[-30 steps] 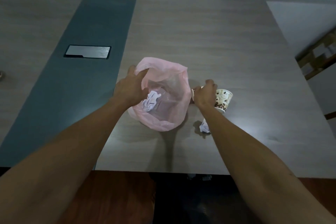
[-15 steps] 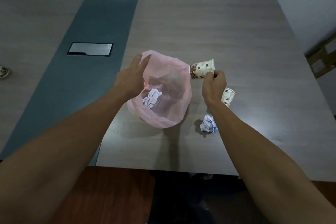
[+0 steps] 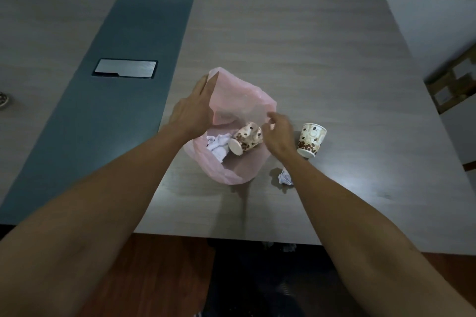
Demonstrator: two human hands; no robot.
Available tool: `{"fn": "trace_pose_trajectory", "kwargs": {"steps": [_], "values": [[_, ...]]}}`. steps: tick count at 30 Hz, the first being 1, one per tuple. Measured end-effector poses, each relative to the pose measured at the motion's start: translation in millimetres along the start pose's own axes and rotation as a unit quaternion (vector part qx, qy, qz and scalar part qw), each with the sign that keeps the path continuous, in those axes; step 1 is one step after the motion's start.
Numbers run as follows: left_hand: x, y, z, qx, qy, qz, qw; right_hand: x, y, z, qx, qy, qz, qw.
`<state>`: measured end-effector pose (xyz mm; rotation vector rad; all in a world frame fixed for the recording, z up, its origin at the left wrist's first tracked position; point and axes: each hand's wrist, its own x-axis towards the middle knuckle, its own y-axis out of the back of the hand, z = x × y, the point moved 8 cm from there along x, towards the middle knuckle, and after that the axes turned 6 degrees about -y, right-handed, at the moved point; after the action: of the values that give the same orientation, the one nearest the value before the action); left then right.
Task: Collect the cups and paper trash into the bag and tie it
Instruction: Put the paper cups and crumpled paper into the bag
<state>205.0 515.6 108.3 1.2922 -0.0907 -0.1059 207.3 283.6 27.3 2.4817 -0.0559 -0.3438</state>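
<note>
A pink plastic bag (image 3: 239, 100) stands open on the wooden table (image 3: 322, 59). My left hand (image 3: 193, 110) grips the bag's left rim and holds it up. Inside lie a crumpled white paper (image 3: 217, 145) and a brown-spotted paper cup (image 3: 246, 137) on its side, base toward me. My right hand (image 3: 279, 134) hovers at the bag's right edge, its curled fingertips at the mouth of that cup. A second paper cup (image 3: 310, 139) stands upright on the table just right of this hand. Another paper ball (image 3: 284, 177) lies near my right forearm.
A dark strip (image 3: 123, 100) with a metal cable hatch (image 3: 125, 68) runs along the table's left part. A small round object (image 3: 3, 99) sits at the far left edge. A wooden shelf (image 3: 453, 82) stands off the table's right side. Paper scraps (image 3: 288, 247) lie on the floor.
My right hand picked one cup up from the table, carried it over the bag and lowered it inside. My left hand kept its hold on the rim.
</note>
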Motion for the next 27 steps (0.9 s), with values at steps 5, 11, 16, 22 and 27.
{"fn": "trace_pose_trajectory", "kwargs": {"steps": [5,11,16,22,27], "values": [[-2,-6,-2,0.004,-0.008,0.0,1.0,25,76,39,-0.13,-0.068,0.11,0.983],[-7,-8,-5,0.014,-0.013,0.009,1.0,41,97,90,-0.265,-0.15,0.035,0.952],[-6,-6,-12,0.014,-0.011,0.012,1.0,35,106,70,-0.154,-0.116,0.092,0.977],[-3,4,-17,-0.021,-0.011,0.031,0.999,23,94,-1,0.111,0.002,0.126,0.986],[-1,6,-21,-0.033,0.003,0.025,0.999,-4,24,-39,0.199,0.01,-0.019,0.98]]}}
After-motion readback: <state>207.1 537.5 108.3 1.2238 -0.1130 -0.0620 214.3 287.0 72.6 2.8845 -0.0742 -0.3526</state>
